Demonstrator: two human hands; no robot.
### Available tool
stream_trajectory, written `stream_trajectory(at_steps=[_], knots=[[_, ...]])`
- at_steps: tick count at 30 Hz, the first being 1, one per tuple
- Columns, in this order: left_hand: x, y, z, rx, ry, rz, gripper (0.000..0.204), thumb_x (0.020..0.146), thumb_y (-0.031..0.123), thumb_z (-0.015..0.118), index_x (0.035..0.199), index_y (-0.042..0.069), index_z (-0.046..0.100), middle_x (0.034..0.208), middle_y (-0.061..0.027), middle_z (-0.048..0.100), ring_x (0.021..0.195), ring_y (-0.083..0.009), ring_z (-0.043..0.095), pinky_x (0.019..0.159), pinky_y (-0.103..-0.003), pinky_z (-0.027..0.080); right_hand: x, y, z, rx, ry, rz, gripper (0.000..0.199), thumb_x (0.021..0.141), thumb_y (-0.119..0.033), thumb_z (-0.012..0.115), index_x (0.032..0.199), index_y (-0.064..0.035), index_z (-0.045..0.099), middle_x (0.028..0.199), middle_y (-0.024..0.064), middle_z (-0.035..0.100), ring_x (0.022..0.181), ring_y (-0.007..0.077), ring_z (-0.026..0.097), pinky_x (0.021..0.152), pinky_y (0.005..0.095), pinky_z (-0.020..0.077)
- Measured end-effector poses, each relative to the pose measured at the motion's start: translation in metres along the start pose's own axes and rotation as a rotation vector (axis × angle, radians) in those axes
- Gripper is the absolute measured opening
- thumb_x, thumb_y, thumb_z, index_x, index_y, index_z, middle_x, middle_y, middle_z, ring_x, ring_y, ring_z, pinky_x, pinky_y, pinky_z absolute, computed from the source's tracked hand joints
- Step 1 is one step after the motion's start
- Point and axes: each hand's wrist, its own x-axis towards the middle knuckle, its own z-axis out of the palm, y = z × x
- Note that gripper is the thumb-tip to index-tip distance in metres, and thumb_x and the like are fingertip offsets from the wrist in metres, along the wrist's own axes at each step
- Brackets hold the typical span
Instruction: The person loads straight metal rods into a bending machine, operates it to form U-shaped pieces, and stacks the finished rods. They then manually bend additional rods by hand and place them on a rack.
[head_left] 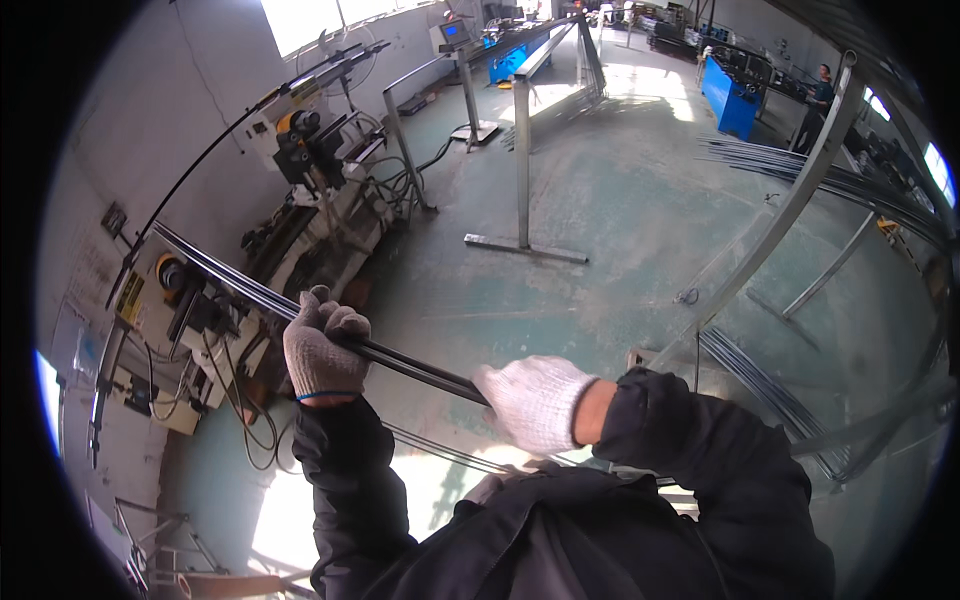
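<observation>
A bundle of long, thin metal tubes (415, 371) slants in front of me, running from the machine side at far left toward my right. My left hand (325, 348), in a knitted work glove, is closed around the bundle with its fingers curled over the top. Farther along, my right hand (535, 402), in a whiter glove, grips the tubes near my chest. Its fingertips are partly hidden and slightly blurred. Both dark sleeves reach up from the lower edge.
Machines with black and yellow heads (305, 145) line the left wall, hoses hanging. Ahead stands a metal rack post (522, 160) on a floor bar. More tubes (770, 390) lie on a rack at right. A person (820, 95) is beside a blue machine (730, 95) far right.
</observation>
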Motion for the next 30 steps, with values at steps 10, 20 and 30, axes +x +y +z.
stream_trajectory(at_steps=[10,20,30], knots=[[0.253,0.038,0.059,-0.103,-0.226,-0.029,0.032,0.123,0.034,0.055,0.107,0.008,0.059,0.072,0.0052,0.038,0.060,-0.0113,0.040,0.060,-0.031,0.043,0.064,0.159,-0.074,-0.137,0.250,0.178,0.019,0.106,-0.015,0.060,0.120,-0.0024,0.066,0.092,0.0193,0.082,0.086,0.0401,0.085,0.074,0.0550,0.0665],[0.414,-0.086,0.205,0.135,-0.340,0.164,0.013,0.119,0.008,0.058,0.123,-0.004,0.059,0.087,-0.0135,0.064,0.082,-0.0314,0.065,0.100,-0.052,0.062,0.208,0.467,-0.232,-0.434,0.874,0.015,0.021,0.091,-0.014,0.082,0.108,-0.0103,0.071,0.090,0.0139,0.072,0.086,0.0368,0.077,0.077,0.0493,0.0612],[0.648,-0.206,0.272,0.070,-0.504,0.184,0.029,0.122,0.018,0.055,0.105,-0.004,0.064,0.101,-0.0167,0.068,0.094,-0.0334,0.069,0.118,-0.058,0.057,0.410,0.712,-0.395,-0.761,1.048,0.015,0.016,0.110,-0.024,0.063,0.115,-0.0148,0.075,0.095,0.0082,0.071,0.095,0.0303,0.074,0.089,0.0468,0.0592]])
